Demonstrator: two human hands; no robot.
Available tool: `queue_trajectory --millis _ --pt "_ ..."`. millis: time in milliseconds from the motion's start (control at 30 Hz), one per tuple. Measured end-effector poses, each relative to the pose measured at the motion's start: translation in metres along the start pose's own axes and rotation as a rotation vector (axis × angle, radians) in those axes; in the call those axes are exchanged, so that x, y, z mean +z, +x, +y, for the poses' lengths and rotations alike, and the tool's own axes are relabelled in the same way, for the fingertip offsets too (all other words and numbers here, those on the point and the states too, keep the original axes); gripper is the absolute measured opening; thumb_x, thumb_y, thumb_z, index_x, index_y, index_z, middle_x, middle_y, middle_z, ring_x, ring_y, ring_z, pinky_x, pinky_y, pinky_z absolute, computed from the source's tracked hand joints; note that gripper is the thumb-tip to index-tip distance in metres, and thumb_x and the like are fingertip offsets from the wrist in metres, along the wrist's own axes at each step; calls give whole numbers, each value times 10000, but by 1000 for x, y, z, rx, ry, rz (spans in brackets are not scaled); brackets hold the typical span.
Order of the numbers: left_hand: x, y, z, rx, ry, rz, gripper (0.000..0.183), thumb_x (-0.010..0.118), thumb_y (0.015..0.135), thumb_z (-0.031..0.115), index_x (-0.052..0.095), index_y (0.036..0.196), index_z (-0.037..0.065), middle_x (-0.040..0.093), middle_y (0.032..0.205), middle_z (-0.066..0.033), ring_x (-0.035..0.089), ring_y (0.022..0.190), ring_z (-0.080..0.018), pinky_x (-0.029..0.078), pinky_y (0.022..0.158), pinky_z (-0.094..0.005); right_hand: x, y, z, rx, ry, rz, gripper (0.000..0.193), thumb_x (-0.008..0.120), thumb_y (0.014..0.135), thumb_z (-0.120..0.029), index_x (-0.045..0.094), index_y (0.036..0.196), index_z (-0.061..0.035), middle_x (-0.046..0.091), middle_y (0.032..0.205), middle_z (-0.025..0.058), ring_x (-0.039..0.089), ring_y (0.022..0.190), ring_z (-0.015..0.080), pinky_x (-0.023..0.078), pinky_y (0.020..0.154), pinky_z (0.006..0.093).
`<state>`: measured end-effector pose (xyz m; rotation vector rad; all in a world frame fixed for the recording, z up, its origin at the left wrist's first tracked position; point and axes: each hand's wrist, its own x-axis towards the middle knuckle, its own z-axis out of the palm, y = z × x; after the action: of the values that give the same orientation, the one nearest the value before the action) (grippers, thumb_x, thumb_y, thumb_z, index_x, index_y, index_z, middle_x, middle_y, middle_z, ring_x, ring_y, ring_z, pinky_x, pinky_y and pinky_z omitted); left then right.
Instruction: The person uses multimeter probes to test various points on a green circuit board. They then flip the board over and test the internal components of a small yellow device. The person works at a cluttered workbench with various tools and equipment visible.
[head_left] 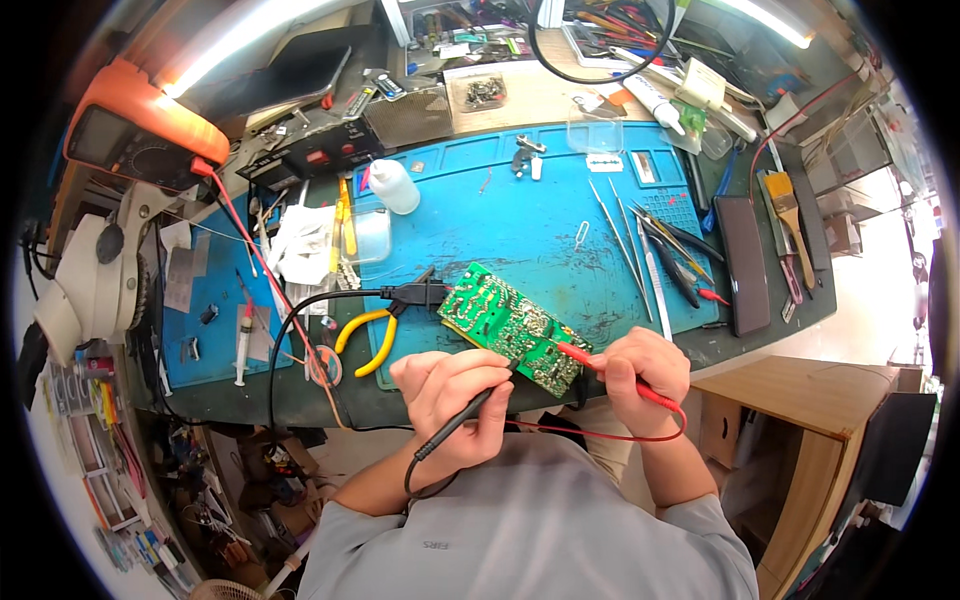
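Observation:
A green circuit board [514, 322] lies solder side up near the front edge of the blue work mat [480, 230]. My left hand [455, 400] is closed round a black test probe [458, 420], its tip at the board's near edge. In my right hand [645, 380] I grip a red test probe [575, 353], whose point is over the board's right part; whether either tip touches metal I cannot tell. A black power plug [415, 293] with a thick cable meets the board's left end. The orange multimeter [145, 125] stands at the far left, with a red lead running from it.
Yellow-handled pliers [372, 345] lie left of the board. Behind stands a white squeeze bottle [393, 187]. To the right are tweezers [625, 240], black pliers [672, 262], a dark phone [740, 265] and a brush [787, 210]. A microscope-like white arm [100, 265] stands at left.

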<state>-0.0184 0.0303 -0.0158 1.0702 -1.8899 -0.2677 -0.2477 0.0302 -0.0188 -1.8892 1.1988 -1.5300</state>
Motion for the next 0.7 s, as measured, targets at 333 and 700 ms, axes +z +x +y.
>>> queue_trajectory --millis 333,700 --pt "0 1 1 -11 -3 0 181 755 817 94 684 975 145 734 992 28 548 826 -187 342 837 -342 1 1 1 4 3 -9 87 707 849 -2 705 764 -19 669 678 63 601 555 199 449 523 306" --pt "0 -2 1 -10 -52 47 186 769 809 87 694 972 141 736 1022 34 555 853 -177 341 863 -343 4 -3 -5 41 -81 17 209 665 922 -61 658 716 -24 643 635 71 555 524 201 415 511 316"
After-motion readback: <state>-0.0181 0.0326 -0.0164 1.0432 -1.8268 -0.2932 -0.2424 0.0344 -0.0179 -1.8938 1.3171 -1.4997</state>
